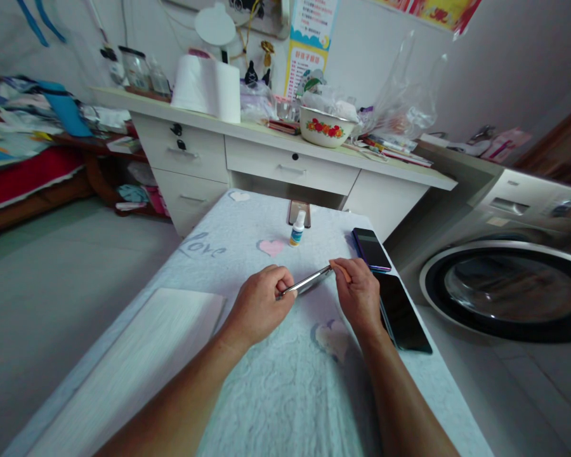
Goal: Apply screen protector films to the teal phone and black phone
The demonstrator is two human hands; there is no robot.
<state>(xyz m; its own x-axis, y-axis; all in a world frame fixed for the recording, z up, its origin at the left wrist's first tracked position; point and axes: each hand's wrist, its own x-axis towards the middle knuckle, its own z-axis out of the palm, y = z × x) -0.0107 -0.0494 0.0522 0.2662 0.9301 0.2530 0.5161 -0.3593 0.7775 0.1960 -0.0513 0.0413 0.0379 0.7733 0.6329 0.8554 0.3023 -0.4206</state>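
A thin phone [309,280] with a silver edge is tilted above the table and seen nearly edge-on. My left hand [261,301] is closed on its near left end, the thumb along the edge. At the opposite end, my right hand [359,292] pinches a small orange cloth [341,271] against the phone's edge; most of the cloth is hidden by the fingers. Just beyond the phone, a small spray bottle [297,230] with a white cap stands upright. The phone's faces are mostly out of sight.
Right of my right hand lie a dark phone [372,249] and a black tablet [403,312]. Another phone [299,213] lies behind the bottle. A pale board [137,355] rests at left. Beyond stand a white desk [285,166] and, at right, a washing machine [509,279].
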